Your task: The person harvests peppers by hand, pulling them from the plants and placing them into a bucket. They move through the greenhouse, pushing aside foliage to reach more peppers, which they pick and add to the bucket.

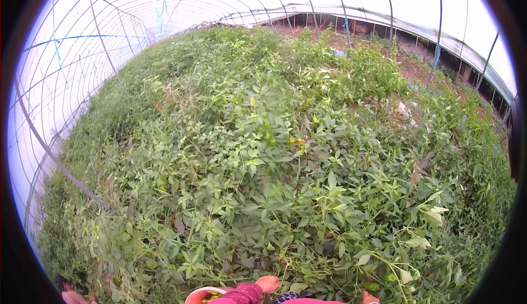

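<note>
At the bottom edge my left hand [267, 283] reaches out from a patterned maroon sleeve [247, 293], just above the plants' lower leaves. It looks rounded, and its fingers do not show clearly. Left of that sleeve is a pinkish bucket [193, 295] with green and yellowish peppers [211, 297] inside. Only part of my right hand [369, 298] enters at the lower edge, its fingers mostly cut off by the frame. Close beside it are a green pepper [371, 286] and, slightly farther off, another green pepper [390, 277] among bent stems and pale, drooping leaves [417, 242].
Dense pepper plants [247, 161] fill the ground ahead. Curved metal hoops [390, 7] carry the plastic cover [55, 79] of a tunnel greenhouse. A pole [55, 158] slants down at left. Part of another hand [73, 297] shows at bottom left. Bare soil [417, 68] lies back right.
</note>
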Action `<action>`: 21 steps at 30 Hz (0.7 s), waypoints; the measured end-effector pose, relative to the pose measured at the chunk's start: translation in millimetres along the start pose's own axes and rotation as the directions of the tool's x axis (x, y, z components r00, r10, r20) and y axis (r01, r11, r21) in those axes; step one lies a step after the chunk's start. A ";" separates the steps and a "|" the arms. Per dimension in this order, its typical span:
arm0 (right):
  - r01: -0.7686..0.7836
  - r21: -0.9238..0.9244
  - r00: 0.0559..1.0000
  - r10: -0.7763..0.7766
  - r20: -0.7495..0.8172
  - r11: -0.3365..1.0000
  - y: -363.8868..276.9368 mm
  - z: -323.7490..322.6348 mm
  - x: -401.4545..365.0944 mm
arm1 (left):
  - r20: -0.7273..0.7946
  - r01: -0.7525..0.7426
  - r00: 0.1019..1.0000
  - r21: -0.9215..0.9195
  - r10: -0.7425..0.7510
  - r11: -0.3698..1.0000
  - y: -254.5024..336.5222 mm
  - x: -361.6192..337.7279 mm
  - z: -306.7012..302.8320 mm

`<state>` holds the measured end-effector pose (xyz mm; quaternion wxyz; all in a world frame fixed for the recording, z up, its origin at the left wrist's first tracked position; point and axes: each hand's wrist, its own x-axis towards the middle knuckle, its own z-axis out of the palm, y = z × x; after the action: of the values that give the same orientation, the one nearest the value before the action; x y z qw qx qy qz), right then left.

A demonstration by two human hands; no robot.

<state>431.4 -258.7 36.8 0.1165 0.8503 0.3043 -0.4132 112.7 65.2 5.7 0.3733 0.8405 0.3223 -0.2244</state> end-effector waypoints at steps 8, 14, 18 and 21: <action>-0.017 0.034 0.997 0.019 -0.071 0.999 -9.0 8.1 -4.9 | 0.037 0.014 0.999 0.007 -0.015 1.000 -18.5 3.6 -12.9; -0.064 0.130 0.993 0.076 -0.094 0.989 -17.3 3.4 -18.9 | 0.019 0.041 0.999 0.004 -0.041 0.999 -32.4 -4.8 -21.2; -0.034 0.167 0.993 0.052 -0.108 0.985 -20.3 -2.4 -33.8 | 0.050 0.046 0.998 -0.016 -0.045 0.999 -34.8 -14.4 -32.6; -0.082 0.164 0.996 0.085 -0.010 0.983 -12.6 9.0 -17.4 | 0.058 0.022 0.998 0.000 -0.022 1.000 -42.6 -11.6 -30.7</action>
<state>409.7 -260.1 45.2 0.0611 0.8724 0.2343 -0.4245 78.7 106.4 11.2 0.3803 0.8298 0.3208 -0.2527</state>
